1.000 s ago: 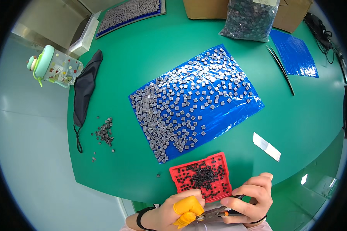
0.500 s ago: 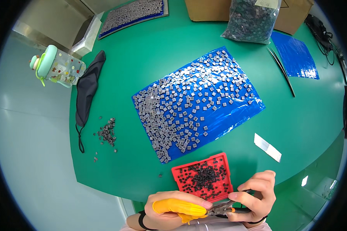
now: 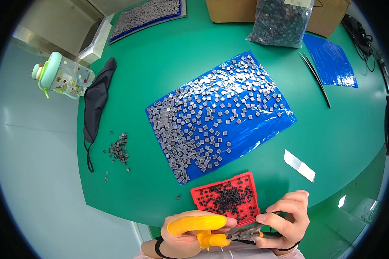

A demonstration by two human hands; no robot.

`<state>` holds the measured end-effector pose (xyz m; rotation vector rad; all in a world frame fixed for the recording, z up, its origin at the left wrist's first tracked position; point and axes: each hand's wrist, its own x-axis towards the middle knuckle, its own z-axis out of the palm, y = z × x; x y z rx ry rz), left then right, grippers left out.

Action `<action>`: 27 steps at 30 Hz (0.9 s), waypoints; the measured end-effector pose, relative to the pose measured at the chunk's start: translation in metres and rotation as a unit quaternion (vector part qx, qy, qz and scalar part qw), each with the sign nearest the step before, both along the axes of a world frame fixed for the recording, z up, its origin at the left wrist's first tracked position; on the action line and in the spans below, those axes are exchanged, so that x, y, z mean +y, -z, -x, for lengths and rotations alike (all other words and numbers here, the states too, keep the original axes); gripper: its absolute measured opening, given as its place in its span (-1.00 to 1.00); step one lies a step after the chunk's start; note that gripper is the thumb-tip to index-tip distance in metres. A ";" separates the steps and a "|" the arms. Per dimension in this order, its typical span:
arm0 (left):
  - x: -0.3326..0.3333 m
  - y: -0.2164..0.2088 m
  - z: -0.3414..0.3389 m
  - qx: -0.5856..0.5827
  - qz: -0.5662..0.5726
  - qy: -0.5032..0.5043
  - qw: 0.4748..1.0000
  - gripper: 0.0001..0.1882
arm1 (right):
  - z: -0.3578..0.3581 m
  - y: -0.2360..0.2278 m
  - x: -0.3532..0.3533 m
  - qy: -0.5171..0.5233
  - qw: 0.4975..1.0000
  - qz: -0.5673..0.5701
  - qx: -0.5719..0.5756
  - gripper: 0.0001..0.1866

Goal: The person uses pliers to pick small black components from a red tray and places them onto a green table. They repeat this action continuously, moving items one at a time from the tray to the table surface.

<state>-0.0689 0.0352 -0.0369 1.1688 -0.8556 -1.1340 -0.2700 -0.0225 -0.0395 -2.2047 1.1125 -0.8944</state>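
My right hand [image 3: 287,220] is closed round a pair of small pliers [image 3: 246,234] with black and orange handles. The metal jaws point left toward my left hand [image 3: 188,235]. Yellow covers sleeve two digits of that hand, and a gap shows between them. The lower covered tip is right at the jaws, where a tiny dark bit shows, too small to name. Just beyond both hands lies a red tray [image 3: 254,190] holding many small black pieces [image 3: 229,199].
A blue sheet [image 3: 255,134] covered with small grey square pieces lies mid-table. Left are loose dark pieces [image 3: 119,149], a black pouch [image 3: 98,97] and a bottle [image 3: 69,75]. Right are tweezers [image 3: 315,80] and a white strip [image 3: 299,165]. A filled bag [image 3: 281,23] stands behind.
The upper yellow-covered digit of my left hand has lifted from the lower one at the plier jaws, opening a gap. My right hand keeps its grip on the pliers, nearly unmoved.
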 end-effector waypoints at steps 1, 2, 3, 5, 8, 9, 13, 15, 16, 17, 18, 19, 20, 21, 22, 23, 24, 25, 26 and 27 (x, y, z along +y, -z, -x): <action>0.002 0.000 0.005 0.072 -0.003 -0.051 0.996 -0.80 | -0.001 0.000 0.000 0.001 1.000 -0.001 -0.003 -0.56; 0.003 -0.001 -0.006 0.019 0.009 0.010 1.000 -0.86 | -0.002 0.001 0.000 0.003 1.000 -0.002 -0.007 -0.56; 0.004 0.001 -0.013 -0.010 0.009 0.039 0.999 -0.87 | -0.002 0.002 0.000 0.002 1.000 -0.007 -0.012 -0.56; 0.004 0.007 -0.020 -0.070 0.009 0.095 0.993 -0.88 | 0.000 0.004 -0.001 -0.001 1.000 -0.016 -0.024 -0.55; 0.006 0.015 -0.019 0.005 0.009 0.085 0.996 -0.90 | -0.001 0.004 0.000 -0.006 0.999 -0.028 -0.027 -0.55; 0.006 0.013 -0.018 -0.018 0.019 0.080 0.996 -0.89 | -0.001 0.003 0.000 -0.007 0.999 -0.028 -0.028 -0.55; -0.002 0.006 -0.020 -0.099 0.042 0.099 0.989 -0.89 | -0.001 0.003 -0.001 -0.008 0.999 -0.026 -0.025 -0.56; -0.002 0.006 -0.019 -0.076 0.013 0.093 0.993 -0.89 | 0.000 0.004 0.000 -0.001 0.999 -0.023 -0.036 -0.56; 0.003 0.006 -0.016 -0.036 -0.017 0.072 0.997 -0.89 | 0.000 0.005 0.000 0.005 0.999 -0.020 -0.050 -0.56; 0.006 0.006 -0.015 0.004 -0.048 0.051 0.998 -0.89 | 0.001 0.006 0.000 0.010 0.998 -0.018 -0.064 -0.56; 0.006 0.004 -0.015 0.015 -0.075 0.049 0.996 -0.90 | 0.002 0.005 0.000 0.023 0.998 -0.009 -0.054 -0.56; 0.005 0.000 -0.016 0.026 -0.102 0.047 0.993 -0.90 | 0.002 0.003 -0.001 0.035 0.998 0.001 -0.044 -0.55; 0.005 -0.003 -0.017 0.037 -0.129 0.043 0.990 -0.89 | 0.002 0.001 -0.002 0.047 0.998 0.010 -0.035 -0.55; 0.005 -0.005 -0.020 -0.006 -0.108 0.038 0.993 -0.89 | 0.000 0.001 -0.004 0.058 0.998 0.015 -0.003 -0.54; 0.004 -0.006 -0.024 -0.050 -0.086 0.033 0.994 -0.89 | -0.003 -0.001 -0.006 0.069 0.997 0.019 0.029 -0.53; 0.002 -0.009 -0.029 -0.094 -0.065 0.027 0.993 -0.89 | -0.005 -0.002 -0.007 0.080 0.995 0.023 0.060 -0.53; -0.009 -0.035 -0.038 -0.319 -0.086 0.098 0.939 -0.94 | -0.004 -0.003 -0.008 0.074 0.994 0.013 0.081 -0.50; -0.007 -0.038 -0.041 -0.387 -0.066 0.055 0.918 -0.91 | -0.004 -0.003 -0.009 0.071 0.993 0.015 0.089 -0.49; -0.005 -0.040 -0.042 -0.451 -0.045 0.011 0.891 -0.86 | -0.005 -0.003 -0.011 0.067 0.993 0.018 0.097 -0.48; -0.004 -0.041 -0.044 -0.513 -0.025 -0.032 0.857 -0.79 | -0.005 -0.001 -0.012 0.063 0.992 0.020 0.104 -0.47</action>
